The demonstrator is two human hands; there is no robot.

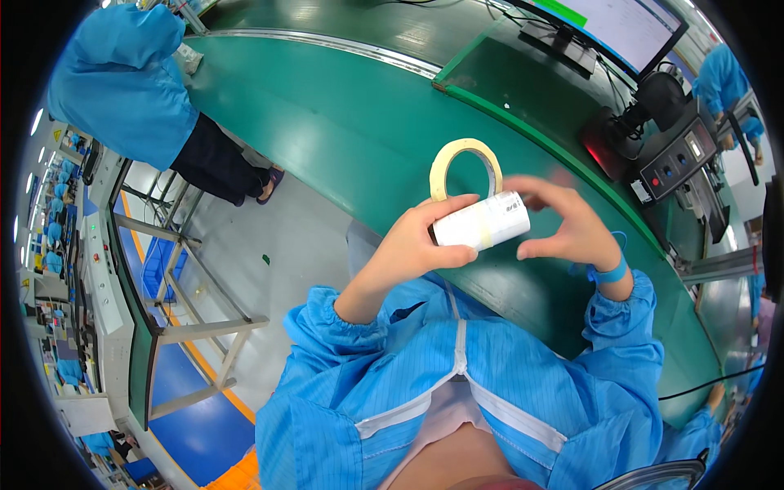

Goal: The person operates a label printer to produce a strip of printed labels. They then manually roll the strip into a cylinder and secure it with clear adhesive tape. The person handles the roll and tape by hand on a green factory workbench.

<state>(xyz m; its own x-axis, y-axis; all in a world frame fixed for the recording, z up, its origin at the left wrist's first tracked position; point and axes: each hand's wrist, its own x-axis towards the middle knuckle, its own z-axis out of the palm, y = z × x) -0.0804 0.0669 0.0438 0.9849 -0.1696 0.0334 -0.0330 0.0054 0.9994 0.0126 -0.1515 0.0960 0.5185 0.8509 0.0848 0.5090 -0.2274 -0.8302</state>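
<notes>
My left hand (pixel 423 241) is closed round one end of a white roll (pixel 502 219), thumb on the near side and fingers at the far side. A pale yellowish strip crosses the middle of the roll, and small dark printing shows near its right end. My right hand (pixel 572 220) curves around that right end with thumb and fingers apart. Its fingers are partly blurred, and whether a fingertip touches the roll I cannot tell. Just beyond the roll is a ring of cream tape (pixel 441 167) on the green table (pixel 359 155), its lower part hidden by the roll and my left hand.
A scanner on a stand (pixel 657 98) and a dark control box (pixel 678 159) stand at the right, below a monitor (pixel 621 33). A raised green edge (pixel 555 139) runs along the table. At the left, a person in blue (pixel 122 90) stands by the table.
</notes>
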